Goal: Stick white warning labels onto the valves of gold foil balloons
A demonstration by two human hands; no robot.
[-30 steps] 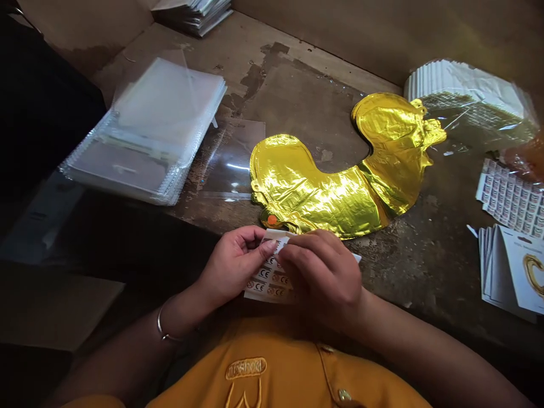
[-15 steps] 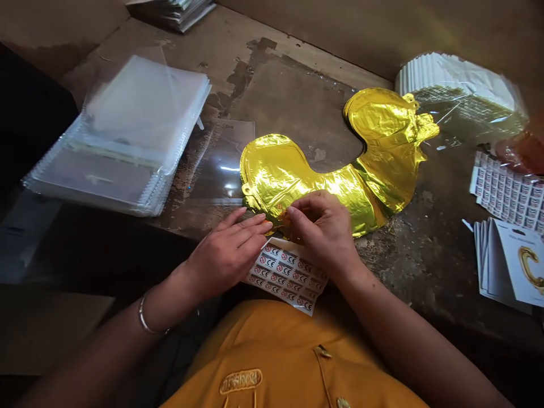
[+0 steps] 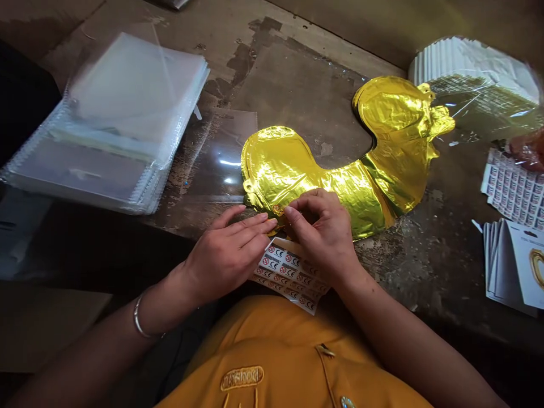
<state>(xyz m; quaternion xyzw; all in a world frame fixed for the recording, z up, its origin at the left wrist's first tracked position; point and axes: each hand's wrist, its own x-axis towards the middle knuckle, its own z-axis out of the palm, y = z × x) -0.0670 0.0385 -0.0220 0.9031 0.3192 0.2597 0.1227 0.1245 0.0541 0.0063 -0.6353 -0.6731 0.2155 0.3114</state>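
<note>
A shiny gold foil balloon point(image 3: 348, 195), flat and curved, lies on the table, seemingly several layers thick. My left hand point(image 3: 229, 249) rests with its fingers stretched out, fingertips on the balloon's lower left edge. My right hand point(image 3: 323, 232) is closed in a pinch, thumb and forefinger together just above the foil; what they hold is too small to make out. A small reddish mark point(image 3: 277, 209) shows on the foil by the fingertips. Under both hands a sheet of CE stickers point(image 3: 293, 277) hangs over the table edge toward my lap, partly covered by my hands.
A stack of clear plastic sleeves point(image 3: 127, 107) lies at the left, with a single clear sleeve point(image 3: 229, 141) beside it. At the right are wrapped white folded cards point(image 3: 476, 73), more small stickers point(image 3: 516, 184) and printed folded cards point(image 3: 518, 266). The worn table point(image 3: 297, 96) ends near my lap.
The view has shifted slightly, so things at the sides sit farther outward. My right thumb and forefinger have moved slightly left along the foil; the left hand stays in nearly the same place.
</note>
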